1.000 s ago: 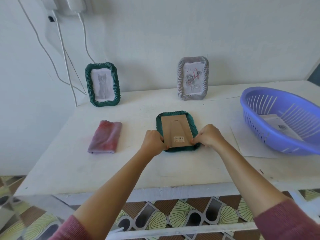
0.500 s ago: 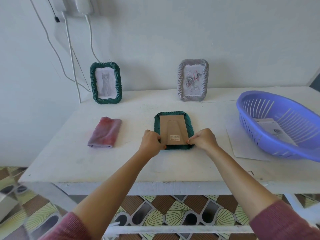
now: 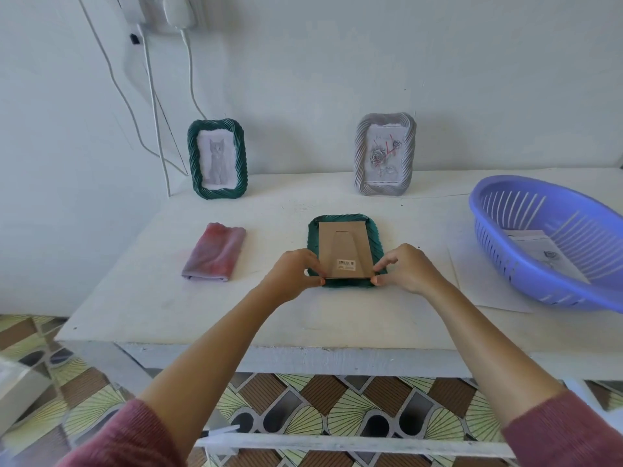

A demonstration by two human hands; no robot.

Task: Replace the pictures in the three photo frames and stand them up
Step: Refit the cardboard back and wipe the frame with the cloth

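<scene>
A green photo frame (image 3: 344,220) lies face down in the middle of the white table, its brown cardboard back (image 3: 344,246) with a barcode sticker facing up. My left hand (image 3: 294,273) pinches the near left corner of that back. My right hand (image 3: 403,269) pinches the near right corner. The near edge of the cardboard looks slightly lifted from the frame. A second green frame (image 3: 217,159) with a cat picture stands at the back left against the wall. A grey frame (image 3: 384,154) with a rose drawing stands at the back middle.
A folded pink-purple cloth (image 3: 214,251) lies left of the flat frame. A purple plastic basket (image 3: 553,237) holding a printed paper (image 3: 539,249) sits at the right on a white sheet (image 3: 478,281). White cables (image 3: 151,106) hang down the wall at the back left.
My fingers have shifted from flat on the frame's sides to a pinch on the cardboard's near corners. The camera has dropped and pulled back a little.
</scene>
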